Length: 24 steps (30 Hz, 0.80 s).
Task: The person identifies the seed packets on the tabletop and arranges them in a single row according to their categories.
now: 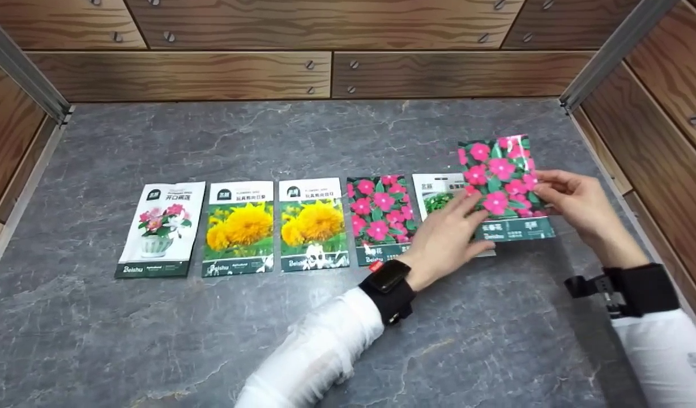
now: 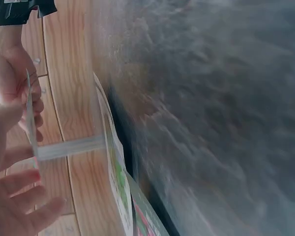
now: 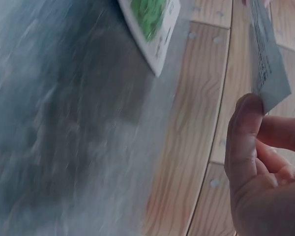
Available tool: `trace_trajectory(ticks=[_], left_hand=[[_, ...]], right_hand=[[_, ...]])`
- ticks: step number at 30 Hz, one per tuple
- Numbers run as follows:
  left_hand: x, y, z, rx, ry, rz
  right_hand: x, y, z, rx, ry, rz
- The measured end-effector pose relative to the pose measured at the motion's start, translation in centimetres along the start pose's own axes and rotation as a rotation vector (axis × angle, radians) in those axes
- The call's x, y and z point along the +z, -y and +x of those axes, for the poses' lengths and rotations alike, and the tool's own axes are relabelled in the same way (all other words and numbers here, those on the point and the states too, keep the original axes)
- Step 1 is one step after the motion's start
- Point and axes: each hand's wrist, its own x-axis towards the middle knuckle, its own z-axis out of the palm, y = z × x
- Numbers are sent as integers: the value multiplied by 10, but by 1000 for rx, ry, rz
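Pink-flowered seed packet (image 1: 500,175) is held up off the table, tilted, at the right of the head view. My right hand (image 1: 580,204) pinches its right edge between thumb and fingers. The left hand (image 1: 447,238) reaches across to its lower left, fingers extended and spread, fingertips at the packet's front. In the left wrist view the raised packet (image 2: 31,118) appears nearly edge-on beside those fingers. Under the left hand and the raised packet lies a white packet with green leaves (image 1: 435,195), partly hidden. A matching pink-flowered packet (image 1: 379,209) lies just left of it.
Farther left in the same row lie two yellow-flowered packets (image 1: 240,226) (image 1: 314,226) and a white packet with a potted flower (image 1: 161,226). The grey marbled table (image 1: 240,141) is bounded by wood-patterned walls (image 1: 212,76) at the back and sides.
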Motion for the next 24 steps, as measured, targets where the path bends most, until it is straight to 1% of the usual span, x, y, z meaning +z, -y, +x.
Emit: trace_trajectory(ticks=[4,7,12,17,22,24], left_hand=[[7,-11,12,0,98,65],[14,-19,20,-3,134,88],[27,-28,30,0,161,103],[40,-31,34,16,187,126],[43,-33,36,40,201,122],[42,-34,37,50,229,115]], right_hand=[[-14,-7,2,68,35,-56],[-22,-14,5,110,57,-78],[-32,-28,9,162,69,-170],[-34,-40,10,189,99,-268],[-35,-45,12,198,111,-303],[-35,-46,12,200,107,-312]])
